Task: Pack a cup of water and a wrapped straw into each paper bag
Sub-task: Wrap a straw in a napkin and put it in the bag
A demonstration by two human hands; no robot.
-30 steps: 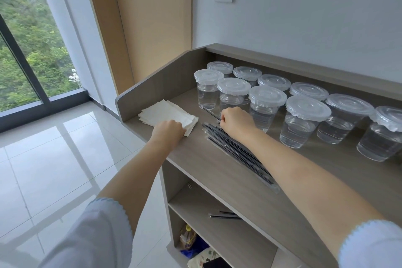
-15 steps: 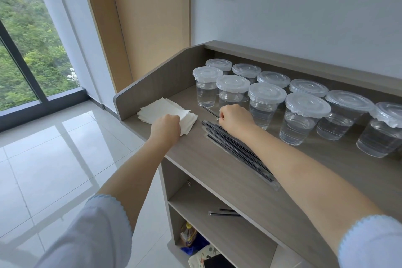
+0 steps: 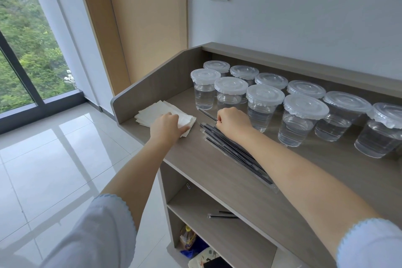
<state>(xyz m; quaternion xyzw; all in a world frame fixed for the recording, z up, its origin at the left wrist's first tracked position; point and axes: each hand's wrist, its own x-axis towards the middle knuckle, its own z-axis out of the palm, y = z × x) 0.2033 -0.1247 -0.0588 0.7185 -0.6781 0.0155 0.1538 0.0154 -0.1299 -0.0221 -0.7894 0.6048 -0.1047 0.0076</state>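
Near counter [image 3: 217, 172] front edge: left hand [image 3: 166, 126] grips bags [image 3: 152, 112].

Ten lidded cups of water [image 3: 265, 106] stand on the counter [image 3: 217, 172], beside one stack of white paper bags [image 3: 156, 111] and one bundle of wrapped straws [image 3: 237, 154] (individual straws too many to count).

The left hand [image 3: 167, 126] is gripping the near corner of the stack of white paper bags [image 3: 152, 113] lying flat on the wooden counter [image 3: 217, 172]. The right hand [image 3: 231, 119] is pinching one black wrapped straw [image 3: 207, 114] at the far end of the straw pile [image 3: 235, 150]. Lidded cups of water [image 3: 264, 106] are standing in rows behind both hands. Two more straws [image 3: 221, 215] are lying on the lower shelf [image 3: 228, 237].
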